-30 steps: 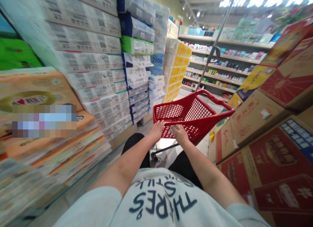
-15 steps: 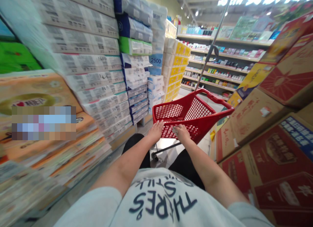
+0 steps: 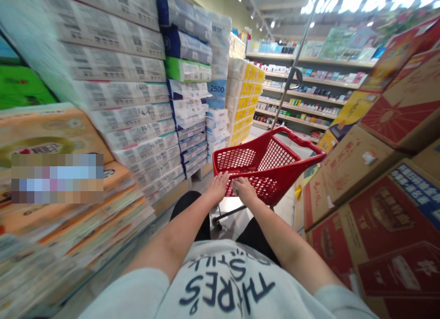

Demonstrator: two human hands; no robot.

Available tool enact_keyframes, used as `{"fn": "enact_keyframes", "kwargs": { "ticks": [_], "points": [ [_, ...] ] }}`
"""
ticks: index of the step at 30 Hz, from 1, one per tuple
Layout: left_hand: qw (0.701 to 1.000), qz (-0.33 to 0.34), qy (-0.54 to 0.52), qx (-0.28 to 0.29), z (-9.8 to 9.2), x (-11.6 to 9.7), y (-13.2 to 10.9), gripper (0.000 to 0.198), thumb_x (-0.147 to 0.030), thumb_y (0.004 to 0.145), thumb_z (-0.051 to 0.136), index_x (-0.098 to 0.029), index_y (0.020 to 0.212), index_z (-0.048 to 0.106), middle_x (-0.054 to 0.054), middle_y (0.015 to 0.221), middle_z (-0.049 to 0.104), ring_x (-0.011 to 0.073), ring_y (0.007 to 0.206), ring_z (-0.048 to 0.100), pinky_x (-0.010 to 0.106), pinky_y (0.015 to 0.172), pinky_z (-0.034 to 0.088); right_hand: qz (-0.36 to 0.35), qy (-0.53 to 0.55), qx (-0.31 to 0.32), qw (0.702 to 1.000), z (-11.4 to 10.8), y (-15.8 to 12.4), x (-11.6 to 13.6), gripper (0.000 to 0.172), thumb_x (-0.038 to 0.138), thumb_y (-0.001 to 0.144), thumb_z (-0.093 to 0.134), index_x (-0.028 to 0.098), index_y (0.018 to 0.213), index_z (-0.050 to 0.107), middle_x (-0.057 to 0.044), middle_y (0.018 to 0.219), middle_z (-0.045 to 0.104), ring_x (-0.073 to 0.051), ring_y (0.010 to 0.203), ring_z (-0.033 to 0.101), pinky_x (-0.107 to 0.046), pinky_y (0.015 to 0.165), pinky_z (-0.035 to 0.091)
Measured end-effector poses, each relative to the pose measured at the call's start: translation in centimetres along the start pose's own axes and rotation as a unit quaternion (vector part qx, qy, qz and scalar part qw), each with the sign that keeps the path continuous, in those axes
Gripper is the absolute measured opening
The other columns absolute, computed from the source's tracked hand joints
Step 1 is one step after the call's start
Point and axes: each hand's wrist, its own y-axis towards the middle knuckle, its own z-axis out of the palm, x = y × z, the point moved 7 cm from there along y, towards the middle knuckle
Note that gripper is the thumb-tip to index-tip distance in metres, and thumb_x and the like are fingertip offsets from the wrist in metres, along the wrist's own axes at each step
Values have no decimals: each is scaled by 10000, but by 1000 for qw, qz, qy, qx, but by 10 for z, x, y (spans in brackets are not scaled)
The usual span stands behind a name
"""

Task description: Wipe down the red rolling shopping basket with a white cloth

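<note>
In front of me stands a red plastic shopping cart [image 3: 275, 184] with perforated basket walls. My left hand [image 3: 217, 189] is at its near left corner, with the fingers closed over the upper rim. Just to the right, my right hand [image 3: 245, 190] is bent before the near wall, fingers curled together. A small greyish thing [image 3: 235, 187] shows at those fingertips, too small to name. Whether the right hand touches the cart, I cannot tell.
Stacked tissue packs [image 3: 137, 112] line the left side, with orange packs [image 3: 44, 126] nearer. Red and brown cartons [image 3: 364, 172] rise close on the right. Beyond the cart are a metal pole [image 3: 292, 67] and product shelves [image 3: 309, 83].
My right hand has moved left, closer to my left hand. The cart sits slightly further left in view. My left hand stays at the rim.
</note>
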Motion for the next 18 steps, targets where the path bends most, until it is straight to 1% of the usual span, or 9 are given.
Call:
{"fn": "enact_keyframes", "kwargs": {
  "ticks": [2, 6, 10, 11, 14, 18],
  "points": [
    [1000, -2, -2, 3, 0, 0, 0, 700, -25, 828, 312, -98, 1514, 190, 84, 1588, 139, 257, 1473, 127, 420, 1208, 206, -5, 3, 6, 1000, 4, 1, 3, 201, 200, 877, 578, 234, 1047, 679, -58, 1121, 595, -200, 1025, 506, -275, 839, 456],
    [1000, -8, -10, 1, 1, 2, 0, 688, -25, 842, 298, -115, 1516, 191, 81, 1590, 130, 240, 1473, 132, 418, 1208, 210, -24, 11, -1, 1000, 8, 6, 10, 278, 182, 918, 511, 234, 1164, 632, -71, 1189, 572, -201, 1117, 472, -296, 928, 435],
    [1000, -4, -2, -2, 1, 2, 0, 702, -29, 830, 316, -111, 1517, 194, 83, 1588, 138, 247, 1472, 140, 436, 1212, 195, -28, 16, 17, 999, 11, 9, 15, 232, 172, 848, 601, 211, 1063, 678, -68, 1124, 597, -203, 1045, 509, -287, 900, 455],
    [1000, -4, 2, -3, 1, 2, 0, 710, -29, 825, 322, -115, 1518, 194, 81, 1588, 138, 249, 1472, 144, 444, 1213, 188, -29, 17, 18, 999, 11, 9, 16, 240, 171, 849, 593, 214, 1069, 677, -65, 1141, 594, -201, 1045, 510, -285, 902, 456],
    [1000, -4, 7, -1, 3, 2, 0, 727, -37, 815, 335, -123, 1522, 187, 76, 1589, 129, 252, 1471, 148, 465, 1215, 174, -30, 18, 12, 999, 9, 9, 21, 333, 150, 876, 523, 245, 1175, 638, -54, 1227, 562, -197, 1083, 496, -288, 916, 454],
    [1000, 1, 1, -9, 4, 3, 1, 715, -61, 829, 341, -143, 1523, 189, 88, 1584, 148, 255, 1469, 159, 496, 1206, 186, -33, 24, 24, 999, 10, 8, 25, 352, 121, 816, 580, 241, 1136, 661, -50, 1178, 584, -202, 1034, 516, -286, 869, 472]
  ]
}}
